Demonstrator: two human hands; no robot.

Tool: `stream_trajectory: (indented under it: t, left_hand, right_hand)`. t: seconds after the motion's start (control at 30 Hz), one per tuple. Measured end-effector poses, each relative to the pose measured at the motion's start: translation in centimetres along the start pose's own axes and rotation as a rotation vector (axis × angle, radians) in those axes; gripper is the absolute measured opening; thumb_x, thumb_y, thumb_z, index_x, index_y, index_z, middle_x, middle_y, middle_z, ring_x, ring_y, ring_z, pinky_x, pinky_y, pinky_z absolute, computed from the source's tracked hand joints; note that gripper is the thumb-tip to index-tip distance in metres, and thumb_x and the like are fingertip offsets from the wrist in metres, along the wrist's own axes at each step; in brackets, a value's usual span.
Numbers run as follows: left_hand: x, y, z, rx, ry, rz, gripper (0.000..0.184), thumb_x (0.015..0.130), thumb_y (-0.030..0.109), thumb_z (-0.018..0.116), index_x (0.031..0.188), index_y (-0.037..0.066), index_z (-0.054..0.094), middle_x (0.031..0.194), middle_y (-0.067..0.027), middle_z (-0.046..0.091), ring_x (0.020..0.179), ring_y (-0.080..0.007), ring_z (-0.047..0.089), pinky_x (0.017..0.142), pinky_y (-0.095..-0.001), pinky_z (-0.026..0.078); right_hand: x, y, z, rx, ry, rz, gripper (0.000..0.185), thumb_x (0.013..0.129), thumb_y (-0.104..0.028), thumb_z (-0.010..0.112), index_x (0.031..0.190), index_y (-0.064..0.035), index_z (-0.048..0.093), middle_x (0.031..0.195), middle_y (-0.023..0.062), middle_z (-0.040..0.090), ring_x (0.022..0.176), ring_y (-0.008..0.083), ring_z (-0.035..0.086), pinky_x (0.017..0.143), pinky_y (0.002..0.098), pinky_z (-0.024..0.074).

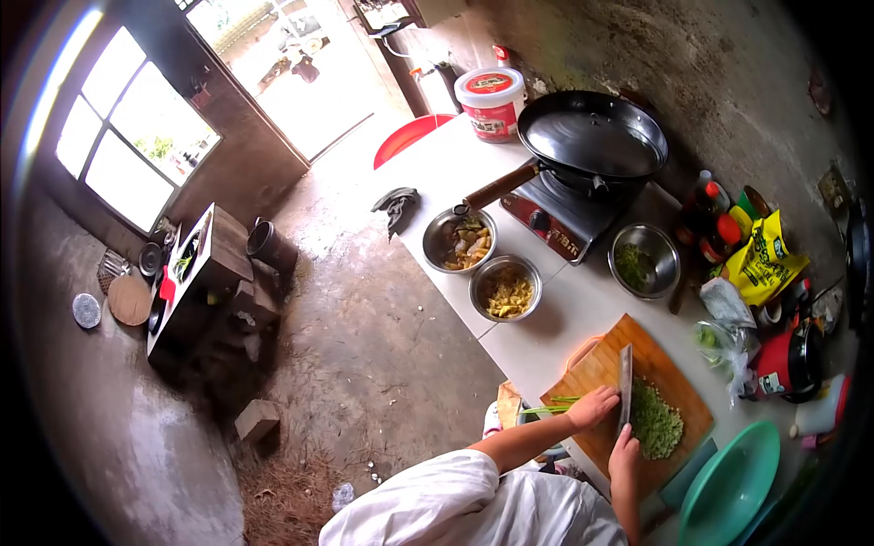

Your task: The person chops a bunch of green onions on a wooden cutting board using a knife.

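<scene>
Held the green stems (553, 406) at the left edge of the wooden board (596, 366) beneath the left hand (594, 407), with fingers bent and pressed together over the bunch close beside the blade. Could not tell if quite touching the steel. Gripped the knife (625, 382) with the right hand (625, 450), fingers closed around the handle, with the blade on edge between the stems and the chopped greens (660, 423).

Judging by looks, seemed light, slim and bendy as stems, perhaps slippery if wet, easily bruised by a hard squeeze; were best taken as a bunch, near the blade, with tips tucked back. Seemed stiff and fairly heavy as a knife, safest by the handle.

Stood on the desk (574, 305) in steel: one bowl (435, 241) of pale, chunky pieces (469, 247), one nearer bowl (496, 271) of yellowish bits (508, 298), one farther right bowl (666, 264) with a little chopped green (635, 266). Rested a dark wok (592, 136) on the stove (583, 227). Tilted beside the board, a green basin (733, 482). Hid its contents, a lidded tub (492, 123).
</scene>
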State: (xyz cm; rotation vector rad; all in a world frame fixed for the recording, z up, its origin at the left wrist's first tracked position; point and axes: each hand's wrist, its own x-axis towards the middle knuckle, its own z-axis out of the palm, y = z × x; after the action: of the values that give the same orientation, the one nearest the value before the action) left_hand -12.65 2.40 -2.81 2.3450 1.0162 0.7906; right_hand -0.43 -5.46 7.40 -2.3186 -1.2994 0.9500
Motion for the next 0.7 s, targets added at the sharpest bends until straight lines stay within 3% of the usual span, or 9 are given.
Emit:
stream_trajectory:
  t: [0.13, 0.33, 0.43, 0.5, 0.6, 0.67, 0.7]
  left_hand:
    - [0.5, 0.4, 0.6, -0.033, -0.061, 0.008, 0.027, 0.068, 0.009, 0.055, 0.094, 0.002, 0.05, 0.098, -0.0126, 0.05, 0.095, -0.0291, 0.049, 0.085, -0.0333, 0.042]
    - [0.7, 1.4, -0.3, -0.003, 0.023, -0.033, 0.024, 0.07, 0.012, 0.054, 0.093, 0.005, 0.05, 0.099, -0.0115, 0.051, 0.095, -0.028, 0.049, 0.084, -0.0352, 0.042]
    - [0.8, 1.3, -1.4, 0.059, -0.004, -0.023, 0.021, 0.071, 0.013, 0.053, 0.09, 0.008, 0.051, 0.099, -0.0103, 0.051, 0.095, -0.0271, 0.05, 0.083, -0.0375, 0.042]
    - [0.6, 0.6, -0.7, 0.06, 0.07, 0.048, 0.018, 0.07, 0.014, 0.054, 0.088, 0.01, 0.052, 0.099, -0.0097, 0.051, 0.094, -0.0267, 0.05, 0.081, -0.0388, 0.043]
    - [0.7, 0.1, 0.2, 0.026, 0.121, 0.093, 0.009, 0.067, 0.016, 0.055, 0.07, 0.01, 0.049, 0.078, -0.0093, 0.049, 0.074, -0.0262, 0.049, 0.064, -0.0391, 0.041]
    - [1.0, 0.9, -0.8, 0.085, 0.016, 0.045, 0.012, 0.062, 0.015, 0.059, 0.071, 0.011, 0.051, 0.078, -0.0081, 0.049, 0.073, -0.026, 0.049, 0.063, -0.0373, 0.041]
    - [0.6, 0.4, -0.1, 0.024, 0.127, 0.074, 0.014, 0.06, 0.013, 0.06, 0.073, 0.011, 0.053, 0.083, -0.0085, 0.051, 0.075, -0.0265, 0.05, 0.065, -0.037, 0.042]
  right_hand:
    - [-0.3, 0.7, -0.9, -0.044, -0.009, -0.012, 0.069, 0.092, -0.048, 0.032, 0.081, 0.015, 0.056, 0.083, 0.0365, 0.054, 0.084, 0.0485, 0.053, 0.069, 0.0505, 0.0415]
    - [-0.4, 0.3, -1.3, -0.064, -0.027, 0.004, 0.068, 0.093, -0.048, 0.032, 0.081, 0.015, 0.056, 0.085, 0.0367, 0.054, 0.085, 0.0484, 0.052, 0.07, 0.0496, 0.0415]
    - [-0.2, 0.3, -0.7, -0.08, -0.013, 0.034, 0.064, 0.092, -0.046, 0.035, 0.083, 0.0126, 0.06, 0.082, 0.0336, 0.057, 0.083, 0.0465, 0.056, 0.069, 0.0498, 0.0435]
    - [0.1, 1.1, 0.3, 0.031, 0.058, -0.09, 0.064, 0.092, -0.046, 0.035, 0.084, 0.0119, 0.06, 0.082, 0.0337, 0.056, 0.084, 0.0464, 0.055, 0.069, 0.0501, 0.0428]
    - [0.1, 1.1, 0.1, 0.008, -0.04, -0.025, 0.06, 0.091, -0.048, 0.032, 0.088, 0.0041, 0.062, 0.085, 0.0313, 0.057, 0.087, 0.0451, 0.056, 0.072, 0.0486, 0.0446]
    - [0.6, 2.4, 0.8, -0.023, -0.055, 0.039, 0.06, 0.09, -0.048, 0.034, 0.085, 0.0039, 0.062, 0.081, 0.0307, 0.058, 0.083, 0.0461, 0.056, 0.071, 0.0502, 0.0443]
    - [0.5, 2.9, 1.1, -0.003, -0.012, 0.011, 0.06, 0.09, -0.048, 0.034, 0.082, 0.0043, 0.062, 0.079, 0.0307, 0.058, 0.081, 0.0469, 0.056, 0.069, 0.051, 0.0442]
